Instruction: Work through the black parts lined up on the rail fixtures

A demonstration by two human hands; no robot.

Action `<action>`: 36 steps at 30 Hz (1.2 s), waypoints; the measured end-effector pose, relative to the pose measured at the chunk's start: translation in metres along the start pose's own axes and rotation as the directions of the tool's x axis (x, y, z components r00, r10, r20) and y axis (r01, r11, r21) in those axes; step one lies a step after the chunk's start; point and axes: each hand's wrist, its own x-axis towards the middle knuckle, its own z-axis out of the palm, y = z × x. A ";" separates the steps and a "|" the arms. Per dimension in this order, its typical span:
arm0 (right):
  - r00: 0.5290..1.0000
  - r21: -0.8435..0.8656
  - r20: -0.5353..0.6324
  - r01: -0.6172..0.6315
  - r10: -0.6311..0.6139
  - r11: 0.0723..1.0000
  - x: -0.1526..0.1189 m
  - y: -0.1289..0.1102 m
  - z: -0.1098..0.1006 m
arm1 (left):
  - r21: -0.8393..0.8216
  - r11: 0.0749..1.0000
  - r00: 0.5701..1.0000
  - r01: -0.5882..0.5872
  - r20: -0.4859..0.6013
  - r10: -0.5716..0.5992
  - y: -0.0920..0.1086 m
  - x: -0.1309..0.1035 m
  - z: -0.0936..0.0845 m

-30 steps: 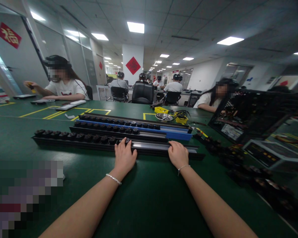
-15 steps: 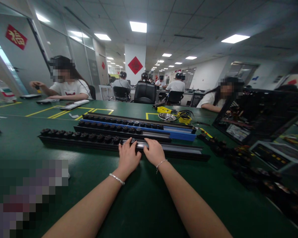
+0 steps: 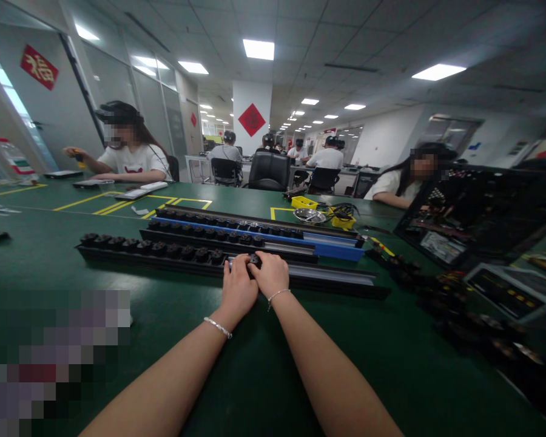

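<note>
In front of me lies a long black rail (image 3: 332,280) with a pale inner channel, its left stretch filled by a row of small round black parts (image 3: 173,250). My left hand (image 3: 239,282) rests at the rail's middle, fingers bent round the left side of one more small black part (image 3: 255,260). My right hand (image 3: 273,274) closes on the same part from the right, its thumb close to the left one. The part's lower side and the fingertips are partly hidden. Just behind lie a second black rail (image 3: 295,247) and a blue rail (image 3: 339,250), also bearing black parts.
On the green table (image 3: 164,328), a heap of black parts (image 3: 473,309) lies at right near a grey metal box (image 3: 519,291) and an open computer case (image 3: 459,224). A metal dish (image 3: 310,215) and yellow trays (image 3: 304,202) stand behind. Co-workers sit at left and right.
My right hand has moved left along the rail to meet my left hand at the small black part. My left hand stays near the same spot; the view has shifted slightly.
</note>
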 end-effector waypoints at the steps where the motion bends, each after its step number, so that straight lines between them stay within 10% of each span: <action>1: 1.000 -0.003 -0.002 -0.003 0.003 1.000 0.000 -0.001 0.000 | -0.005 1.000 1.000 0.001 -0.001 -0.001 0.000 0.000 0.000; 36: 0.990 0.078 -0.083 -0.105 0.111 0.991 -0.008 0.005 -0.001 | 0.251 0.960 0.990 -0.125 0.102 0.102 -0.007 -0.004 0.002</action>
